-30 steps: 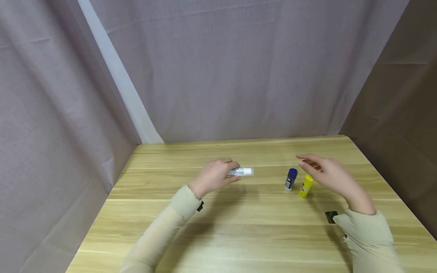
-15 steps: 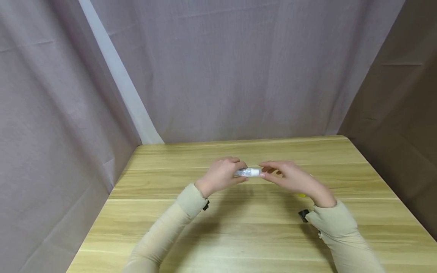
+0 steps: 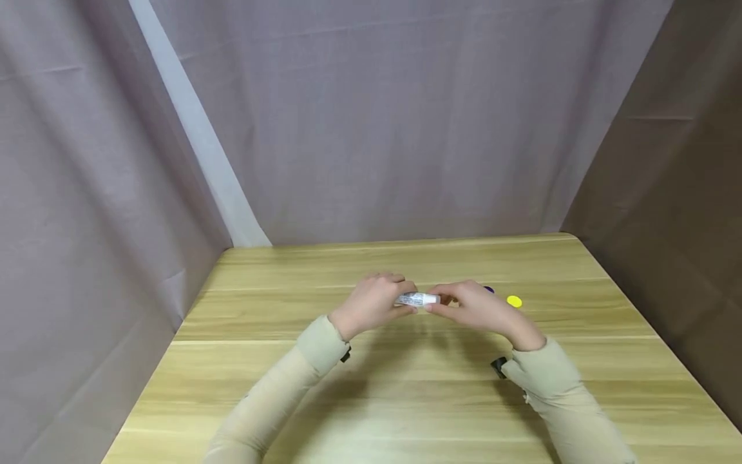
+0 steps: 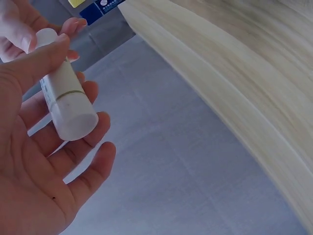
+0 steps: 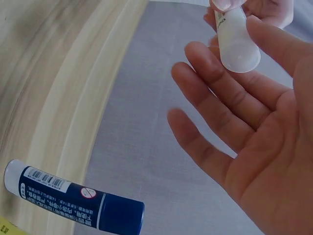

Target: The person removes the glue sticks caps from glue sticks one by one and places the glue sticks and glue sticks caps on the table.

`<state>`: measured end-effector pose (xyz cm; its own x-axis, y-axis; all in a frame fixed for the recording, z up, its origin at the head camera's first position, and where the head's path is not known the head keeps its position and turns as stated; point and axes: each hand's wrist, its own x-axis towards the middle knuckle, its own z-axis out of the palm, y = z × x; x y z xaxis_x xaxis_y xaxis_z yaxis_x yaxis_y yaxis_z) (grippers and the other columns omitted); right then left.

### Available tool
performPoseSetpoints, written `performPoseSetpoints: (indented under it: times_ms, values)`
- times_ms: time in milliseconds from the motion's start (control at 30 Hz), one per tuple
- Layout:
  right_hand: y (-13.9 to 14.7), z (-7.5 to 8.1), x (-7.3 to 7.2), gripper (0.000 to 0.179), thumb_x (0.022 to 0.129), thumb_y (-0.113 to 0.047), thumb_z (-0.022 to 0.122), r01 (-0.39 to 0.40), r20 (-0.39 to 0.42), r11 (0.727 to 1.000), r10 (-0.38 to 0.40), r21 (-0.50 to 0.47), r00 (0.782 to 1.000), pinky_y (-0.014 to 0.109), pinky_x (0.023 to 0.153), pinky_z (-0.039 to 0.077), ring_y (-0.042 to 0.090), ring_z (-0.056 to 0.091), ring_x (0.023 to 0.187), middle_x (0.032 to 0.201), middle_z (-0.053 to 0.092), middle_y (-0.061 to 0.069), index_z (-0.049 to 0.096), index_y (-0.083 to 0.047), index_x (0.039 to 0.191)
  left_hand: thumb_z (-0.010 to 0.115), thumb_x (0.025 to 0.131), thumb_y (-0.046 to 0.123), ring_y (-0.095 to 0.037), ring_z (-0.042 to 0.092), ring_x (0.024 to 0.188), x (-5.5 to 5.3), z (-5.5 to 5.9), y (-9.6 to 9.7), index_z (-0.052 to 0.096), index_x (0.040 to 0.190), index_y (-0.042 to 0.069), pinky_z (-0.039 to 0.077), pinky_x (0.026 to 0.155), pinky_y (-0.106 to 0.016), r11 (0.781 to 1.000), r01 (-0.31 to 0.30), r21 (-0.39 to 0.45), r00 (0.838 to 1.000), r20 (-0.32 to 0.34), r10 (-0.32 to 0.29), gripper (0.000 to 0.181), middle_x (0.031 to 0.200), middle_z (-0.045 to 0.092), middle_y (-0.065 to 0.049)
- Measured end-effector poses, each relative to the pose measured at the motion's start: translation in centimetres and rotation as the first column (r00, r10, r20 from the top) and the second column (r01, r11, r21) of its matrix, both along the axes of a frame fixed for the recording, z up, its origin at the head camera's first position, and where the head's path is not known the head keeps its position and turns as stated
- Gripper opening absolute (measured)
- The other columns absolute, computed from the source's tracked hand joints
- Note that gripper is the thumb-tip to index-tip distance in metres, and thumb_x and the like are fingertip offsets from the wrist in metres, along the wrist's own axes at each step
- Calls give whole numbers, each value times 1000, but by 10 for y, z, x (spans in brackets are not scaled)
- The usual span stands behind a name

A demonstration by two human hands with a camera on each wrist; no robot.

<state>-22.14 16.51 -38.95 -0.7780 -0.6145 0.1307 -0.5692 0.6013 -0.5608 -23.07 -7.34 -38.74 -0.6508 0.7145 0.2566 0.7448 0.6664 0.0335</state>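
A white glue stick (image 3: 415, 299) with printed text is held level above the table between both hands. My left hand (image 3: 373, 301) grips one end, its thumb across the barrel in the left wrist view (image 4: 29, 68). My right hand (image 3: 480, 310) pinches the translucent cap end with thumb and index finger; its other fingers are spread loosely below. In the right wrist view the glue stick's end (image 5: 241, 55) lies by the thumb tip. Behind the right hand stand a dark blue glue stick (image 5: 73, 198) and a yellow glue stick (image 3: 514, 301), mostly hidden by it in the head view.
Both hands are over a light wood-grain table (image 3: 371, 399). Grey curtains (image 3: 394, 129) rise behind its back edge and on the left, and a brown one (image 3: 678, 193) on the right. Black wrist mounts (image 3: 498, 367) sit below the cuffs.
My right hand has come left from beside the blue and yellow glue sticks and taken hold of the white stick's cap end. The left hand has shifted slightly right with the stick.
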Motion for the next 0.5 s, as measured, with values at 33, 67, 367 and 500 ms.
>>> performPoseSetpoints:
  times_ms: [33,67,367,500]
  values:
    - [0,0,-1,27,99,-35,66,6,-5,1000,-6,3,1000,28,60,47,9,60,71,92,70,-9,73,-16,116,77,91,36,-7,60,79,-1,0,1,71,111,18,51,76,-29,1000,4,7,1000,0,-4,27,100,69,6]
    - [0,0,-1,26,99,-34,67,4,-10,1000,-4,5,1000,28,61,48,8,60,72,91,70,-10,73,-16,116,77,90,36,-6,60,78,-1,0,1,71,110,19,50,76,-29,1000,5,12,1000,1,-5,27,100,70,6]
    - [4,-2,-6,26,96,-30,71,-46,-14,999,46,-3,999,26,64,50,6,62,76,99,73,-4,75,-11,114,79,89,28,-6,62,79,-2,-2,6,73,108,16,52,72,-24,999,20,31,997,69,-23,23,100,72,5]
    - [5,-3,-7,24,95,-28,73,-52,-36,999,51,-14,998,27,65,52,8,65,80,104,75,-1,76,-12,112,78,90,25,-5,63,80,-2,-4,6,73,109,16,53,73,-24,999,31,40,995,91,-34,22,101,73,5]
